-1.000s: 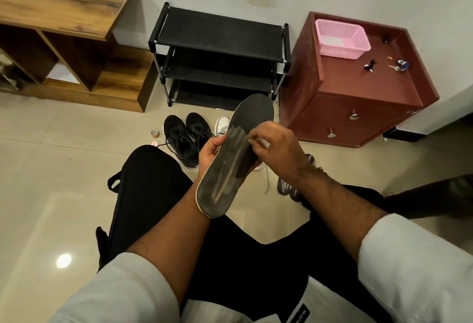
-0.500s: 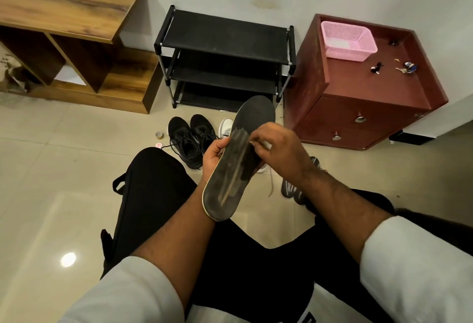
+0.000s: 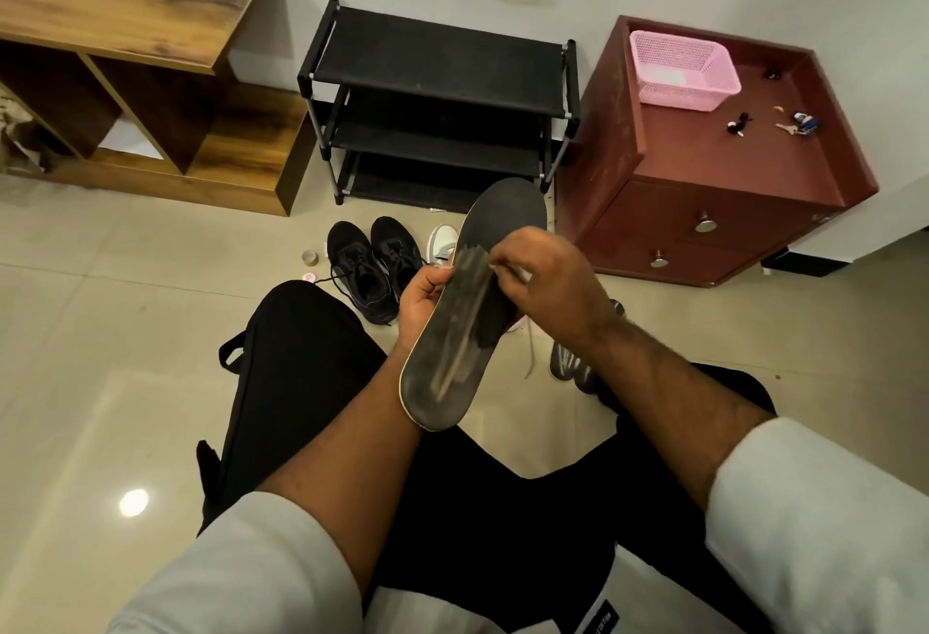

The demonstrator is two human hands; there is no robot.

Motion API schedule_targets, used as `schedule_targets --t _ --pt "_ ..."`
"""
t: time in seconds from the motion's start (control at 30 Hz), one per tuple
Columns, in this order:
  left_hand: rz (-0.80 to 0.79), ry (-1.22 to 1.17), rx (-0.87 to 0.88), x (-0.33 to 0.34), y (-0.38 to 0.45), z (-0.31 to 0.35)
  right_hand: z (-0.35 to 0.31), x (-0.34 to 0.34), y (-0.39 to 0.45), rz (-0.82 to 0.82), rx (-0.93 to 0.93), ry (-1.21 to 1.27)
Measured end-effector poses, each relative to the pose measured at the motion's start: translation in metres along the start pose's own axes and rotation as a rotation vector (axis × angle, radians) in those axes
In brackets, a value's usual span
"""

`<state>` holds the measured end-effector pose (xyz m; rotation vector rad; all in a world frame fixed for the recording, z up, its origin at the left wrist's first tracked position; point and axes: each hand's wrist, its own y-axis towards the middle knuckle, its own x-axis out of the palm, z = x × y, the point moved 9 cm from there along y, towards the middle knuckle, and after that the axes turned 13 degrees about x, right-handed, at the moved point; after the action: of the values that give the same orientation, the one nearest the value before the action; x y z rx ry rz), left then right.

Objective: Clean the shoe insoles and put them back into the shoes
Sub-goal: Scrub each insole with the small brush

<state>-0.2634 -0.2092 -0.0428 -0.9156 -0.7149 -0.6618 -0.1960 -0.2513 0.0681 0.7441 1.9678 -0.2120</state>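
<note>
The seated person held a dark insole [image 3: 467, 311] up over the lap, the left hand [image 3: 420, 299] gripping its edge and the right hand [image 3: 545, 281] pinched at its dusty top. Black shoes [image 3: 369, 266] sat on the tiled floor before a black rack [image 3: 437, 100].

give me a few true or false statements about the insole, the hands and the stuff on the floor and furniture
1. The left hand holds the black insole by its edge. True.
2. The right hand rests on the floor. False: it is at the insole, fingers pinched on something small.
3. A pair of black sneakers stands on the floor before the shoe rack. True.
4. The pink basket sits on the shoe rack. False: it is on the red cabinet.
5. The shoe rack's shelves are full of shoes. False: none show on them.
</note>
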Motion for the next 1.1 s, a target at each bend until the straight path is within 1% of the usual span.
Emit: schedule_targets --t 0.1,0.2,0.3,0.37,0.53,0.63,0.77,0.83,0.93,1.0,1.1 --pt "-0.019 -0.021 0.033 0.005 -0.003 0.005 -0.001 -0.001 0.003 -0.019 0.014 0.005" --pt "0.014 0.021 0.05 0.003 -0.003 0.009 -0.018 0.01 -0.017 -0.054 -0.052 0.003" --pt "0.053 0.012 0.062 -0.005 0.0 0.01 -0.034 0.021 -0.041 -0.094 -0.124 0.0" --pt "0.042 0.007 0.044 -0.005 0.002 0.008 -0.035 0.025 -0.045 -0.112 -0.143 0.003" --pt "-0.005 0.037 -0.054 0.005 -0.005 -0.004 -0.016 0.008 -0.014 -0.025 -0.078 -0.079" --pt "-0.053 0.021 -0.047 0.013 -0.012 -0.004 -0.008 -0.001 0.0 -0.001 -0.028 -0.085" --pt "0.043 0.051 0.035 -0.002 -0.003 0.008 -0.02 0.014 -0.017 -0.082 -0.087 -0.079" --pt "0.035 0.046 0.022 -0.002 -0.003 0.007 -0.032 0.023 -0.035 -0.122 -0.123 -0.047" --pt "-0.022 0.033 -0.029 0.004 -0.006 0.001 -0.04 0.026 -0.047 -0.156 -0.149 -0.001" --pt "-0.036 0.025 -0.054 0.006 -0.006 -0.003 -0.033 0.023 -0.039 -0.133 -0.144 -0.047" --pt "-0.057 0.029 -0.073 0.01 -0.01 -0.005 -0.016 0.01 -0.015 -0.049 -0.099 -0.075"
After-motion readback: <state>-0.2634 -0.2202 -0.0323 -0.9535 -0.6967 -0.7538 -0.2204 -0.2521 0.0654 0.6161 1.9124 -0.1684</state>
